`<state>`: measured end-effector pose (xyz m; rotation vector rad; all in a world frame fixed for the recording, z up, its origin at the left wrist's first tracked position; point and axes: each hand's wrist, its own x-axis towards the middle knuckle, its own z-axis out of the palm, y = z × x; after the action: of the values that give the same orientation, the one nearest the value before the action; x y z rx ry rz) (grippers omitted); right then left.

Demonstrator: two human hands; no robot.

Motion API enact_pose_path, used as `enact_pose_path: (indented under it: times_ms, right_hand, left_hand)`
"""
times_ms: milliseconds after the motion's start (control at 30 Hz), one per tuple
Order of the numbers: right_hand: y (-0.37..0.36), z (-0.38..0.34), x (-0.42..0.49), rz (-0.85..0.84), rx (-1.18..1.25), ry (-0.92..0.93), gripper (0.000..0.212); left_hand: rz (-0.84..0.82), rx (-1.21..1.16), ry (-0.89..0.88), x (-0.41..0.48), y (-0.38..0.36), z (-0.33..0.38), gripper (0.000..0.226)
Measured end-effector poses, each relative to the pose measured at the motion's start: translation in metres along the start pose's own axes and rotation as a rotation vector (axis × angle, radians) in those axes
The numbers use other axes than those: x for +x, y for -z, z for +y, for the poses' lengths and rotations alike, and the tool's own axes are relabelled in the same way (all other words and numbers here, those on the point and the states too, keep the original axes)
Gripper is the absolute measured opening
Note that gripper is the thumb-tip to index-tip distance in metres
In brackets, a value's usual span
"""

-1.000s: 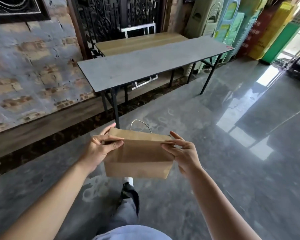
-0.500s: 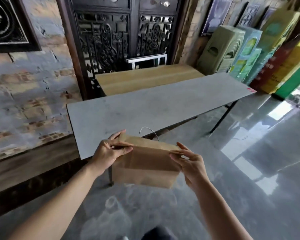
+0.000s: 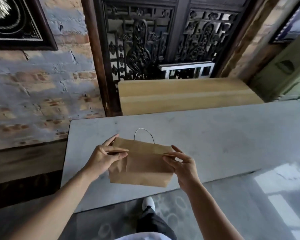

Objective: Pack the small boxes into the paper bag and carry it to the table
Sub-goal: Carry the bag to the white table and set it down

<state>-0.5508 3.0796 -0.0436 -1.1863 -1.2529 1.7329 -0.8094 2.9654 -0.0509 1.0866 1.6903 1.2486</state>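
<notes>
I hold a brown paper bag with a folded-over top and a thin white cord handle over the near left part of the grey table. My left hand pinches the bag's top left corner. My right hand pinches its top right corner. Whether the bag's bottom touches the tabletop I cannot tell. The small boxes are hidden; nothing of the bag's inside shows.
A wooden-topped table stands behind the grey one, against a dark carved screen. A brick wall runs along the left. My foot in a white shoe is on the glossy floor at the table's near edge.
I have walked up to the grey table. The bag, held the same way in both hands, has gone from in front of the table's edge to over its top.
</notes>
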Motion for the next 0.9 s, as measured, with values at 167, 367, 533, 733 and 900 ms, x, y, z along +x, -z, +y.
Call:
enact_pose_path:
  times_ms: [167, 367, 533, 733, 900]
  right_hand:
    - [0.008, 0.006, 0.101, -0.077, -0.163, -0.086, 0.025]
    - [0.01, 0.029, 0.137, -0.127, -0.619, -0.172, 0.021]
    - [-0.003, 0.017, 0.128, -0.135, -1.22, 0.233, 0.011]
    - [-0.068, 0.016, 0.123, -0.434, -1.255, 0.429, 0.012]
    - [-0.051, 0.015, 0.138, -0.485, -1.275, 0.339, 0.014]
  left_hand:
    - [0.122, 0.189, 0.037, 0.069, -0.014, -0.024, 0.018]
    - [0.161, 0.451, 0.141, 0.082, -0.03, -0.052, 0.027]
    - [0.167, 0.809, -0.188, 0.085, -0.036, -0.04, 0.012]
    - [-0.196, 0.824, -0.256, 0.11, -0.053, -0.015, 0.009]
    - [-0.127, 0.784, -0.192, 0.104, -0.027, -0.024, 0.013]
